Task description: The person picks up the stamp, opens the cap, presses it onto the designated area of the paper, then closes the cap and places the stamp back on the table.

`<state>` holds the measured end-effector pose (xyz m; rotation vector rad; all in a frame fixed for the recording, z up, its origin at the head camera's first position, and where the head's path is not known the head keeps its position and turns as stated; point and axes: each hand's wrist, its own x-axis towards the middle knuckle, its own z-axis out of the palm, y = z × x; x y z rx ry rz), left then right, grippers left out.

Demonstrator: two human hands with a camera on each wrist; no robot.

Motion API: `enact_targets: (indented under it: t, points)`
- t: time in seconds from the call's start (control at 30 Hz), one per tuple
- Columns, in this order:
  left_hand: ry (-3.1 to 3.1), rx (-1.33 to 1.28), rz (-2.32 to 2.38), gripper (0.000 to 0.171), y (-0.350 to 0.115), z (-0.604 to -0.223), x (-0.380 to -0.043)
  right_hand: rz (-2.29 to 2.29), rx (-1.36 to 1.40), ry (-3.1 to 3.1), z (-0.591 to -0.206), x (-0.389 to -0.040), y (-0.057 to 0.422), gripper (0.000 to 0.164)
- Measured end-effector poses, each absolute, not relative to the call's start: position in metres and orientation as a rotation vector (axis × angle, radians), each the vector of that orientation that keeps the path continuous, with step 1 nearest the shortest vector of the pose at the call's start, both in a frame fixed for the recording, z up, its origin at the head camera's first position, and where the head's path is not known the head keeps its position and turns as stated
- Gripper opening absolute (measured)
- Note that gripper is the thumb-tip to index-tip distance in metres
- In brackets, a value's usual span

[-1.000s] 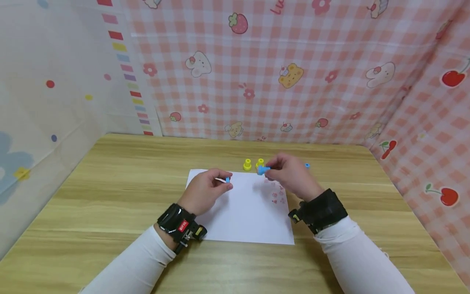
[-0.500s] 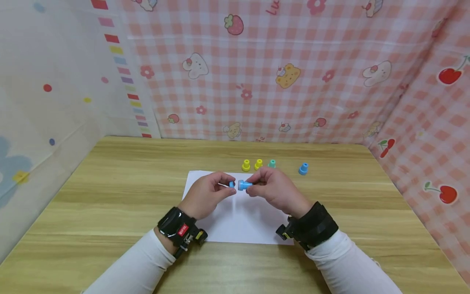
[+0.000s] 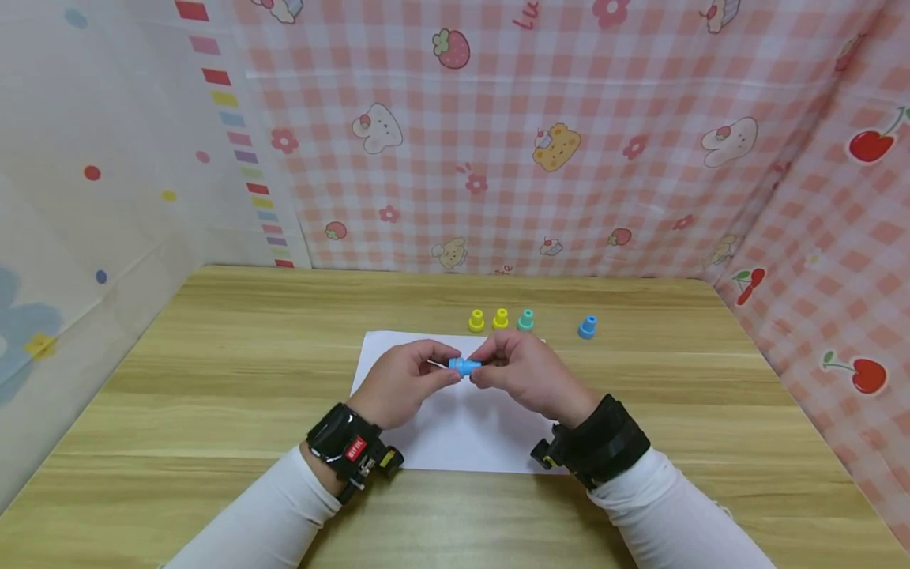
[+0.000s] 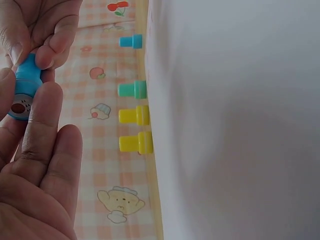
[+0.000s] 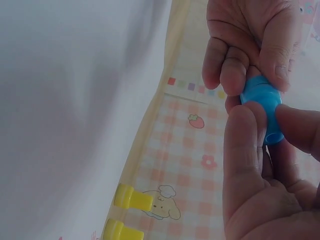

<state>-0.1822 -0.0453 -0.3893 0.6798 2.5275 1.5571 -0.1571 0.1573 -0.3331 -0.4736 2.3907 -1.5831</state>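
Observation:
A small light-blue stamp [image 3: 465,366] is held sideways above the white sheet of paper [image 3: 462,435], between both hands. My left hand [image 3: 401,385] pinches its wide capped end; in the left wrist view that blue cap [image 4: 21,106] has a round picture on its end face. My right hand [image 3: 535,377] grips the narrower handle with thumb and fingers. Cap and body meet in the right wrist view, where the stamp [image 5: 263,97] appears as one piece with a thin seam. Fingers cover parts of it in each view.
Behind the paper stand two yellow stamps [image 3: 477,320], a green stamp [image 3: 525,320] and, farther right, another blue stamp [image 3: 587,327]. They rest upright on the wooden table [image 3: 235,348]. Patterned cloth [image 3: 462,158] hangs at the back and sides.
My right hand has moved left and down with the stamp, from near the yellow stamps to my left hand. The cap and stamp, apart before, now meet. The green stamp is uncovered.

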Motion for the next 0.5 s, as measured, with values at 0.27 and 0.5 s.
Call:
enact_targets:
  t: [0.27, 0.5]
  points:
    - [2.542, 0.717, 1.544, 0.022, -0.047, -0.386, -0.180, -1.551, -0.524, 2.447, -0.331, -0.155, 0.157, 0.010]
    - [2.513, 0.730, 1.597, 0.020, -0.045, -0.387, -0.179, -1.551, -0.579, 2.459, -0.353, -0.168, 0.164, 0.009]
